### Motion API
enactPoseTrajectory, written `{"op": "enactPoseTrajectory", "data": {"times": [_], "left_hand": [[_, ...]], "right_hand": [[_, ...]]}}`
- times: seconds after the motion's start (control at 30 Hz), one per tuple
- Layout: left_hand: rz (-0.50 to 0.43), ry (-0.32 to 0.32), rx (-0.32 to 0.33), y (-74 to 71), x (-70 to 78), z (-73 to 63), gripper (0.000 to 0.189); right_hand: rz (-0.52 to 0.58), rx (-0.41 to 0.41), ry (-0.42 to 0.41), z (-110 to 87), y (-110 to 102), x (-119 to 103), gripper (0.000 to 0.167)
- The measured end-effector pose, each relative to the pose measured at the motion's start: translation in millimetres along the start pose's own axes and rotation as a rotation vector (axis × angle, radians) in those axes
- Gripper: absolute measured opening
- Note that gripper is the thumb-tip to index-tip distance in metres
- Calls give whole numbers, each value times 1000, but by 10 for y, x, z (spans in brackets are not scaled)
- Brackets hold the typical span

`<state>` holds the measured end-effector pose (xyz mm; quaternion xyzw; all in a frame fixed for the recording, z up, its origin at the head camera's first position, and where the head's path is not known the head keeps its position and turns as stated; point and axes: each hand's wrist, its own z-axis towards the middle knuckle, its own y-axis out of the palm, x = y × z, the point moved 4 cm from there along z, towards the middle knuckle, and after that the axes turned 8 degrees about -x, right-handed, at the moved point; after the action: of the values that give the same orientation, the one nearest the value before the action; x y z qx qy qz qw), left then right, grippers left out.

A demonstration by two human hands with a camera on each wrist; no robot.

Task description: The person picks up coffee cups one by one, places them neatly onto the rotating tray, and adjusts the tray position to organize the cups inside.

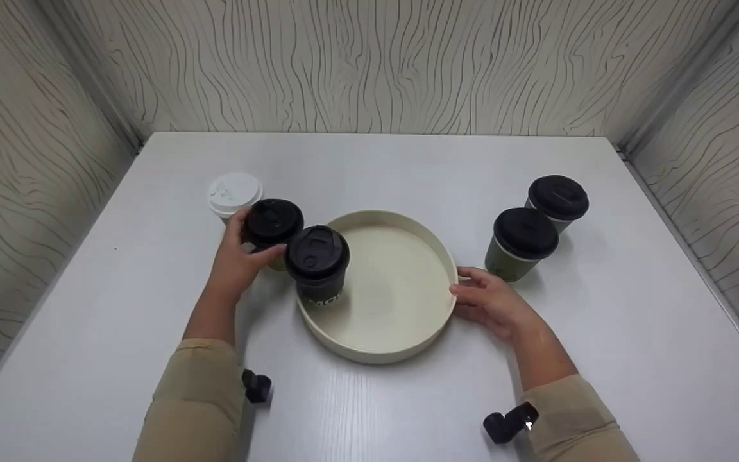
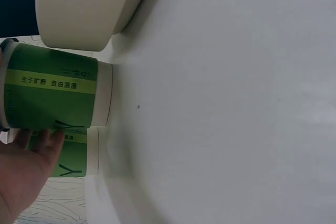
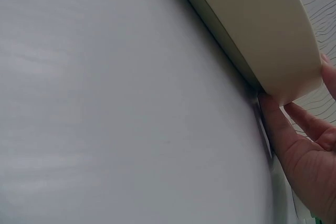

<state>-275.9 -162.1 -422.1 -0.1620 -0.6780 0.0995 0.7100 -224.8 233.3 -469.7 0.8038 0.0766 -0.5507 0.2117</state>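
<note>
My left hand [image 1: 231, 266] grips a green paper cup [image 2: 52, 90] with a black lid [image 1: 273, 221], thumb on the near side. The cup stands upright just left of a round cream tray [image 1: 401, 301]. A dark cup [image 1: 318, 263] with a black lid stands inside the tray at its left edge. At the tray's right side, my right hand [image 1: 488, 301] pinches the wall, thumb over the rim; in the right wrist view some fingers reach low against the tray [image 3: 262, 35]. A white-lidded cup [image 1: 235, 192] is just behind my left hand.
To the right stand a green cup [image 1: 514, 253] with a black lid and, behind it, another black-lidded cup [image 1: 559, 199]. The white table [image 1: 369, 410] ends at a patterned back wall [image 1: 369, 70]. Small black devices sit at both sleeves.
</note>
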Motion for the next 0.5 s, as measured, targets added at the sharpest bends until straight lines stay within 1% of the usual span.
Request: {"op": "enactPoseTrajectory", "data": {"times": [0.2,0.33,0.5], "left_hand": [[14,37,16,4,32,-6,86],[27,36,28,4,23,-7,85],[34,18,40,2,-5,-15,87]], "right_hand": [[-2,-2,-1,1,-3,-4,61],[4,-3,-3,-2,0,-5,62],[8,-6,-4,-5,3,-2,61]]}}
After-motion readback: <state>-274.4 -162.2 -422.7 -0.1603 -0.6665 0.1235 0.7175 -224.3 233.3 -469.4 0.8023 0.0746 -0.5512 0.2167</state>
